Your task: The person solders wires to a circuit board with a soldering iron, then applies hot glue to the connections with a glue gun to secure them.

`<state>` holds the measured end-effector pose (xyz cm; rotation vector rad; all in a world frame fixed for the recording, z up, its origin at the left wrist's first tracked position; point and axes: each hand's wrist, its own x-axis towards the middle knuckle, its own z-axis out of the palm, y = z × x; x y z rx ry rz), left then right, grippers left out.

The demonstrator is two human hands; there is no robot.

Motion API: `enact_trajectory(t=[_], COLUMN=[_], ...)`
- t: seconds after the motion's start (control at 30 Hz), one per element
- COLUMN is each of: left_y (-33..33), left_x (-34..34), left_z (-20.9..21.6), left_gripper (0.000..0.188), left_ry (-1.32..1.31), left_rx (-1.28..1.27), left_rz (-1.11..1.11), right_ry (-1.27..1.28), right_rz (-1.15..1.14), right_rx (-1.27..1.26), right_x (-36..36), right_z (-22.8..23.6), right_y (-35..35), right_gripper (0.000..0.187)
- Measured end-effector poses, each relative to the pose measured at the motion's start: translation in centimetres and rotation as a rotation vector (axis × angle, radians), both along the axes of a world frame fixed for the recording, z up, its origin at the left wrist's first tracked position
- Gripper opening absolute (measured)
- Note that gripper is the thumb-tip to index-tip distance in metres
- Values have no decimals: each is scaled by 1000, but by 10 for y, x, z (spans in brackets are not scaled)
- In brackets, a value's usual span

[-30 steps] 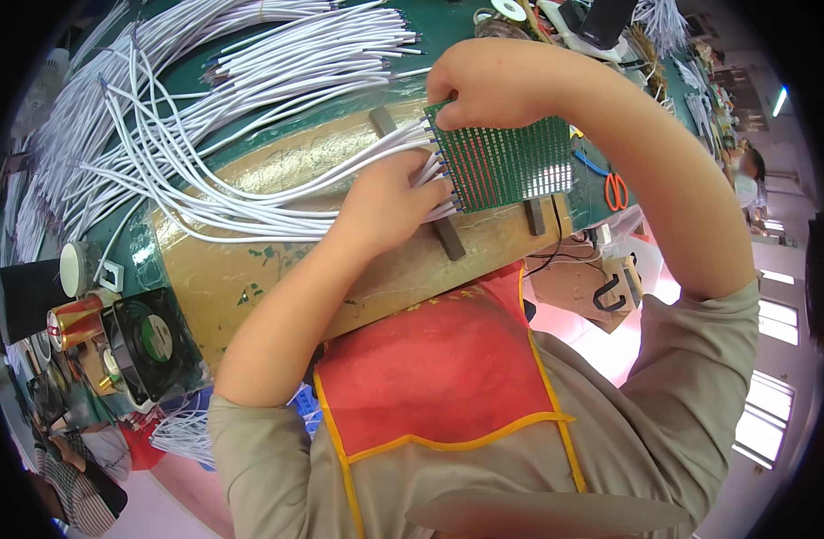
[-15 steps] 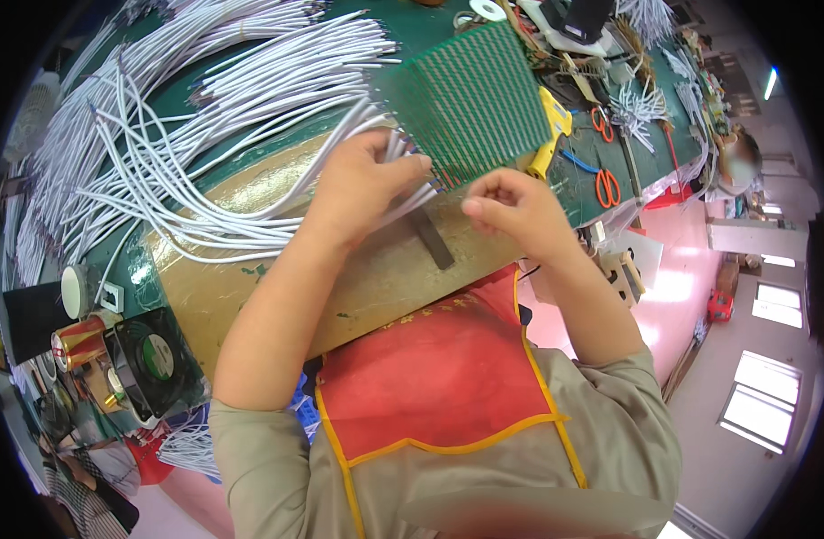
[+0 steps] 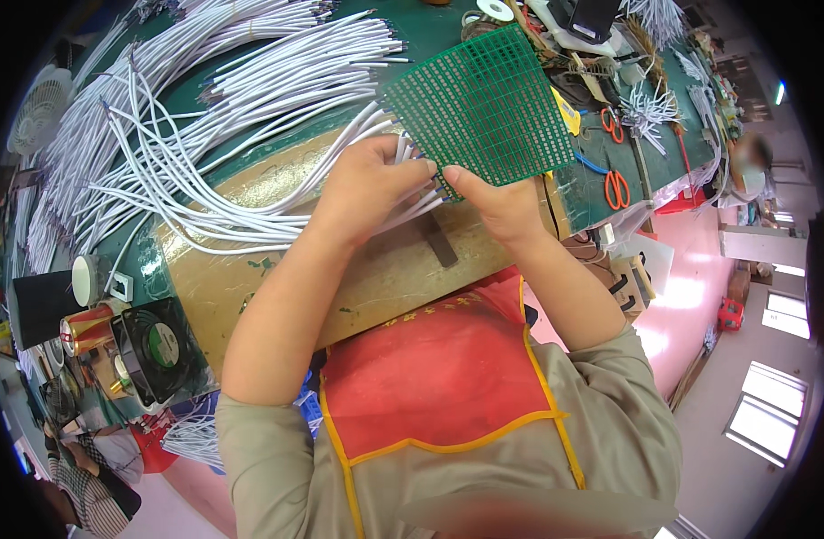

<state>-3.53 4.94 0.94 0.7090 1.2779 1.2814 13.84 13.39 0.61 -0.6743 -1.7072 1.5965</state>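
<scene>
Cables (image 3: 250, 222) in white sheathing arc in from the left and gather in your left hand (image 3: 369, 184), whose grip is closed around the bundle, thumb toward the dark-tipped ends. Those ends meet the left edge of the green grid-patterned circuit-board panel (image 3: 488, 112), which slants over the tan work board (image 3: 385, 292) and the green counter (image 3: 584, 203) beyond it. Your right hand (image 3: 495, 205) has the panel by its near edge: the thumb lies on the upper face and the fingers pass out of sight beneath, so that grip looks clamped on the panel, though how firmly you cannot tell from here. The step in hand seems to be handling panel and cables as one piece, with the row of ends along the edge in your attention; whether every end is fastened is too small to make out. The next move probably calls for both hands to travel together, the left bearing the bundle's weight so nothing tugs at the row. The dark bar (image 3: 441, 244) on the work board lies below the bundle, and the orange-handled scissors (image 3: 616, 190) rest to the panel's right, clear of it.
</scene>
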Motion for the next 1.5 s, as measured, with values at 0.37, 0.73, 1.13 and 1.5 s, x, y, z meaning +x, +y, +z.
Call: enact_trajectory(t=[0.37, 0.73, 1.13, 1.5], left_y=[6, 13, 11, -11], left_x=[1, -2, -2, 5], left_z=[-4, -16, -10, 3], left_gripper=[11, 14, 17, 22], left_ry=[-102, -79, -40, -25], left_rx=[-7, -5, -40, -74], left_rz=[17, 22, 9, -200], right_ry=[-56, -144, -154, -54], right_rz=[-59, -75, -106, 41], right_rx=[247, 491, 385, -775], right_x=[-1, -4, 5, 72], right_z=[2, 4, -14, -16], right_y=[0, 3, 5, 17], right_gripper=[29, 25, 34, 31])
